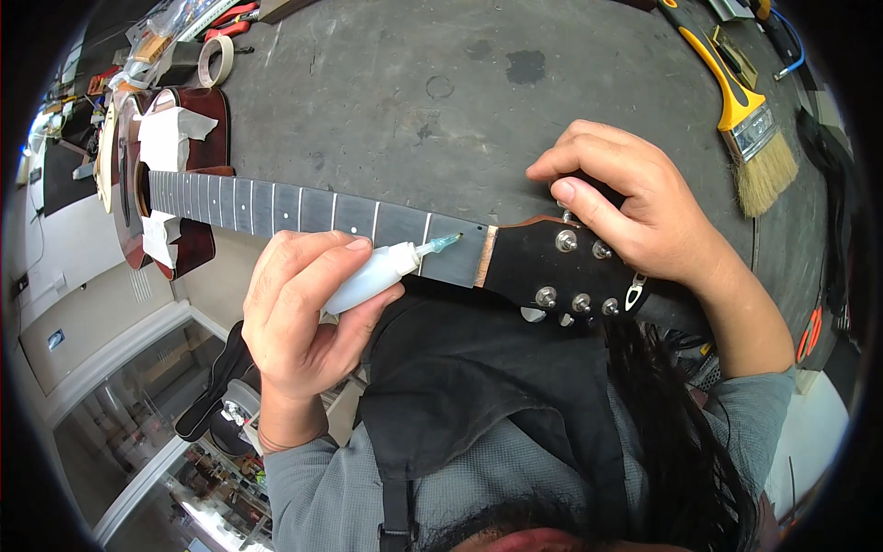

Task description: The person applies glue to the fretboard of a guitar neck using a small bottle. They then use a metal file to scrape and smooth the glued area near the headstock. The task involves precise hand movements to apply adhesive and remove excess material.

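A guitar lies across my front, its dark fretboard (354,213) running from the red-brown body (198,244) at the left to a black headstock (524,262) at the right. My left hand (308,299) pinches a small pale squeeze bottle (372,276). The bottle's bluish tapered nozzle points right, its tip over the fretboard near the light nut slot (486,258); contact is unclear. Curled round the headstock's far edge is my right hand (625,198), thumb by a tuning peg. Part of the headstock is hidden under its palm. Metal tuner posts (567,241) show on the headstock's face.
A grey worktop (368,101) spreads beyond the guitar. White paper (166,138) covers parts of the guitar body. A tape roll (216,62) and red-handled pliers (230,29) lie at far left. A yellow-handled brush (750,129) lies at far right, with orange-handled scissors (809,333) nearer.
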